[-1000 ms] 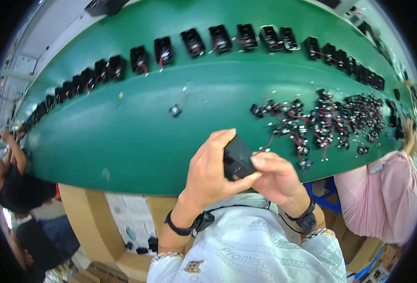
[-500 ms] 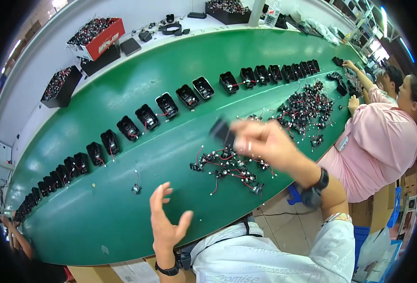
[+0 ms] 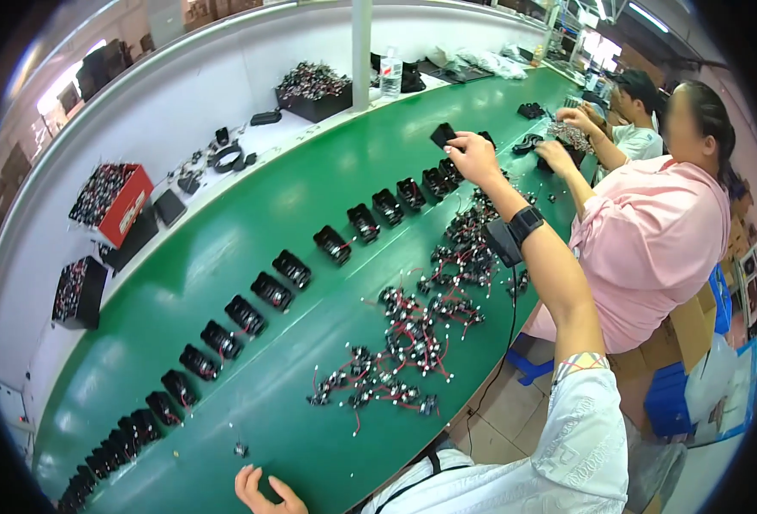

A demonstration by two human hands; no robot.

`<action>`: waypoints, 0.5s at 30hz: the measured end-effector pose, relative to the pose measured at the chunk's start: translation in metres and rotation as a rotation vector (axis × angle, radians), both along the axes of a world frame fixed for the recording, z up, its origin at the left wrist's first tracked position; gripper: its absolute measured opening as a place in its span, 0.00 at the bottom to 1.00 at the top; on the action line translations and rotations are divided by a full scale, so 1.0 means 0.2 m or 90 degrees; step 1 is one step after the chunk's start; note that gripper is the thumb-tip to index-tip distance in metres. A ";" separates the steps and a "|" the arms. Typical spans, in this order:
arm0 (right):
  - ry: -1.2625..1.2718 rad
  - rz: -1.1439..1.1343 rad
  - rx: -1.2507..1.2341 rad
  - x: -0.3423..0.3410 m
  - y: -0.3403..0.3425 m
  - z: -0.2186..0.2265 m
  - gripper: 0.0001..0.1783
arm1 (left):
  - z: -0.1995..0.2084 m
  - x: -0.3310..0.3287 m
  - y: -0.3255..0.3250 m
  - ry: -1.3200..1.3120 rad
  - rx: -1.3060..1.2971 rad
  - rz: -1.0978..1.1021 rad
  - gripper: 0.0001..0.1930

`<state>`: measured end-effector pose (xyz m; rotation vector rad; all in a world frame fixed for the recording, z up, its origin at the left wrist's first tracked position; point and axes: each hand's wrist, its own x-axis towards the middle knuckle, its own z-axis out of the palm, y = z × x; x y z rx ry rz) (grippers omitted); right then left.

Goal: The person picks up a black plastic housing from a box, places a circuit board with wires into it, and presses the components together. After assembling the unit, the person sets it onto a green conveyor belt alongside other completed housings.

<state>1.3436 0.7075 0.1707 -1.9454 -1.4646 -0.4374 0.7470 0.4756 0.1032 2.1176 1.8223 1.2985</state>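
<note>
My right hand (image 3: 474,158) reaches far out over the right part of the table, its fingers closed on a small black plastic housing (image 3: 443,135). The held housing is raised above the far end of a long row of open black housings (image 3: 273,290), some with red wires showing. At the lower edge my left hand (image 3: 267,493) is open, fingers apart, holding nothing. Just above it lies a single small wired part (image 3: 241,449). A pile of small black parts with red wires (image 3: 404,343) spreads across the middle, extending up below my right forearm.
The green table (image 3: 224,428) curves away to the right, where a co-worker in pink (image 3: 652,231) handles parts; another person sits beyond. On the white ledge stand a red box of parts (image 3: 126,214), black bins (image 3: 314,104), a bottle (image 3: 390,73) and a black ring-shaped item (image 3: 226,158).
My right hand has carried the housing away from me, towards the row's far right end. My left hand has dropped towards the lower edge. The whole view has swung to the right.
</note>
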 end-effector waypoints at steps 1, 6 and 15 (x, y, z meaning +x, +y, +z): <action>0.066 -0.047 -0.087 0.08 -0.01 0.02 0.14 | -0.01 0.03 0.04 -0.001 -0.001 -0.006 0.10; 0.023 0.079 0.014 0.02 0.08 0.05 0.13 | 0.01 0.05 0.09 0.113 -0.006 0.089 0.16; -0.075 -0.316 -0.118 1.13 0.20 -0.13 0.16 | -0.05 0.14 0.18 0.263 -0.119 0.156 0.27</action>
